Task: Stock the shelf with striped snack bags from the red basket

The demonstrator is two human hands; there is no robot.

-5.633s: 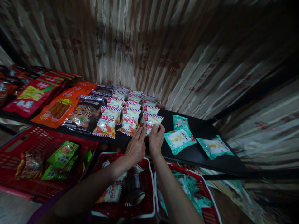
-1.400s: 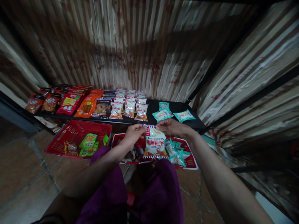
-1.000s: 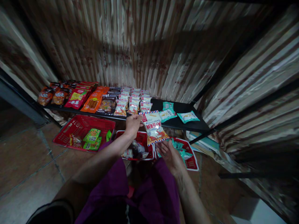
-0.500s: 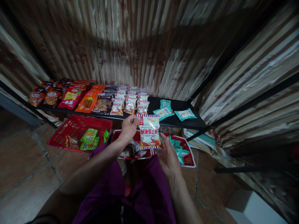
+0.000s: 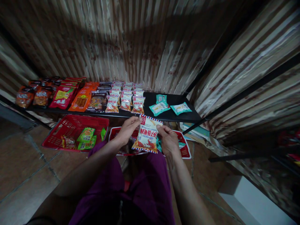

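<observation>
Between my two hands is a white and orange snack bag [image 5: 148, 134] with red lettering and striped edges, tilted slightly, its printed front facing me. My left hand [image 5: 128, 129] pinches its upper left corner. On the other side, my right hand [image 5: 167, 137] grips the right edge with thumb and fingers. Just beyond, rows of matching snack bags [image 5: 126, 100] lie on a black shelf [image 5: 146, 115]. Teal packets [image 5: 159, 108] rest to their right. Below the held bag, a red basket [image 5: 185, 151] holds more teal packets, partly hidden by my right hand.
Orange, red and dark snack bags [image 5: 62, 95] fill the shelf's left end. A red basket [image 5: 53, 132] with green packets [image 5: 86, 139] stands on the tiled floor. Black shelf posts [image 5: 199, 123] rise at the right, near a white box [image 5: 255, 200] on the floor.
My right hand has moved up from the bag's lower right to grip its upper right edge. The bag now tilts clockwise. My view has shifted a little to the right.
</observation>
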